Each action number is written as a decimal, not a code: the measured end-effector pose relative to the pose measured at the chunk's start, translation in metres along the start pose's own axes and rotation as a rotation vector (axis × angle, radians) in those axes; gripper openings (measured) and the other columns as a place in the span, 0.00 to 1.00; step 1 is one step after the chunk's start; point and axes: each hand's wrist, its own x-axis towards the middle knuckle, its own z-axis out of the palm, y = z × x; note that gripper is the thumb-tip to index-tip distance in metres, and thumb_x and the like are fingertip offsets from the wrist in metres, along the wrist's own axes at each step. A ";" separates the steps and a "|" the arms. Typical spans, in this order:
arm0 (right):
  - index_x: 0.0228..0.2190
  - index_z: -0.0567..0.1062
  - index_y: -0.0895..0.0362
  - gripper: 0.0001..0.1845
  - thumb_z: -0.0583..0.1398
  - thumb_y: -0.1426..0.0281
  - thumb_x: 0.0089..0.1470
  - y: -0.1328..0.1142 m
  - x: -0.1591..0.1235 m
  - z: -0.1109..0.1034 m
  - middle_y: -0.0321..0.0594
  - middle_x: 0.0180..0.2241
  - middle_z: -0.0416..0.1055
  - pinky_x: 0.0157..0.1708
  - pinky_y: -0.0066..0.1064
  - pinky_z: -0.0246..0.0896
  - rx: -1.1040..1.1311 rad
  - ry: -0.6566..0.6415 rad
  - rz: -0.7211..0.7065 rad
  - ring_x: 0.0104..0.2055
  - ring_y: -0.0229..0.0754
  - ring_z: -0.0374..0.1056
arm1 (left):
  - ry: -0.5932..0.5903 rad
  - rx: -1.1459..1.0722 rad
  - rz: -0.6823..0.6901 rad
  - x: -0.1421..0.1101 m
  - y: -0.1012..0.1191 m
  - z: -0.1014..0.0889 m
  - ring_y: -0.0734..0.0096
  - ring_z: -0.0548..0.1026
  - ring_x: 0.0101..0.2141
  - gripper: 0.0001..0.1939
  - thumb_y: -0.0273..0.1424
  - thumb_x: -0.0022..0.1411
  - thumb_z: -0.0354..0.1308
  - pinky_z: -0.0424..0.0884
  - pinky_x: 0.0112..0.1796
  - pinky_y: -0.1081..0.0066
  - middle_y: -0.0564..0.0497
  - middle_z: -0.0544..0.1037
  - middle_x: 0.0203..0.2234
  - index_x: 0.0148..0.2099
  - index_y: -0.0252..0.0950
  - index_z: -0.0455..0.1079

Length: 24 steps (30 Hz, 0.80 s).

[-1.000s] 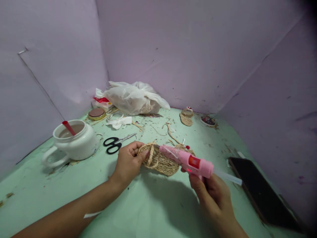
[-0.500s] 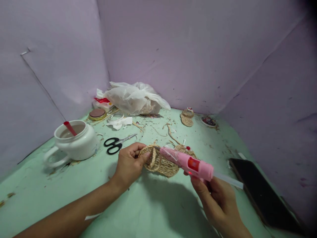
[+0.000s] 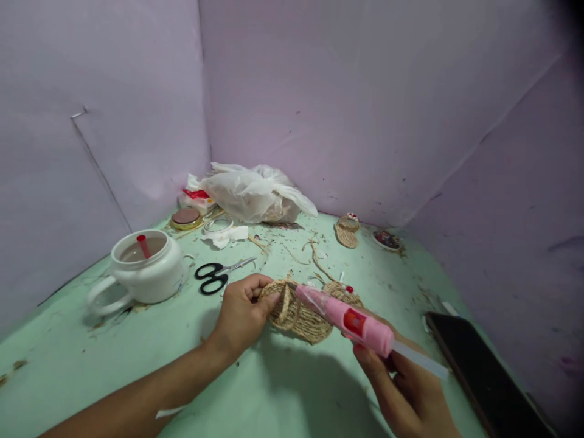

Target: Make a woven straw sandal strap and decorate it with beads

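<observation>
My left hand (image 3: 246, 309) pinches one end of a small woven twine slipper (image 3: 308, 322), with a braided strap across it, held above the table. My right hand (image 3: 401, 377) is wrapped round a pink hot glue gun (image 3: 349, 319); a translucent glue stick (image 3: 420, 359) juts from its back end. The gun's nozzle touches or nearly touches the slipper beside the strap. Behind the gun lies a second twine slipper (image 3: 340, 293) with a red bead, partly hidden. My right fingers under the gun are partly covered.
Black-handled scissors (image 3: 214, 278) and a white mug (image 3: 152, 274) with a red straw stand left. Further back are a plastic bag (image 3: 255, 191), a round tin (image 3: 185, 218), a tape roll (image 3: 218, 225) and a tiny twine slipper (image 3: 347, 232). A dark phone (image 3: 483, 377) lies right.
The whole view has shifted, so everything sits slightly lower. The glue gun's back end has tilted down a little, its nozzle staying by the strap. Both hands keep their hold.
</observation>
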 end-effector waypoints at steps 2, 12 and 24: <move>0.39 0.75 0.54 0.12 0.55 0.65 0.56 0.000 -0.002 -0.001 0.34 0.17 0.66 0.18 0.28 0.60 0.015 -0.018 0.036 0.15 0.38 0.60 | -0.007 -0.011 -0.001 0.000 -0.001 0.000 0.75 0.70 0.20 0.06 0.29 0.42 0.61 0.66 0.22 0.76 0.53 0.75 0.17 0.26 0.32 0.71; 0.38 0.74 0.53 0.09 0.55 0.66 0.56 -0.002 0.001 -0.004 0.39 0.21 0.69 0.20 0.30 0.63 -0.014 -0.025 -0.013 0.21 0.43 0.66 | -0.015 -0.020 0.007 -0.001 -0.002 0.000 0.75 0.69 0.19 0.05 0.29 0.43 0.61 0.65 0.21 0.77 0.54 0.74 0.16 0.26 0.33 0.71; 0.51 0.68 0.52 0.24 0.55 0.74 0.51 -0.004 0.045 -0.035 0.43 0.33 0.77 0.24 0.31 0.64 -0.068 -0.307 -0.393 0.27 0.44 0.73 | -0.019 -0.014 -0.008 -0.002 0.004 0.001 0.75 0.68 0.19 0.04 0.27 0.43 0.61 0.64 0.21 0.77 0.54 0.73 0.16 0.25 0.33 0.70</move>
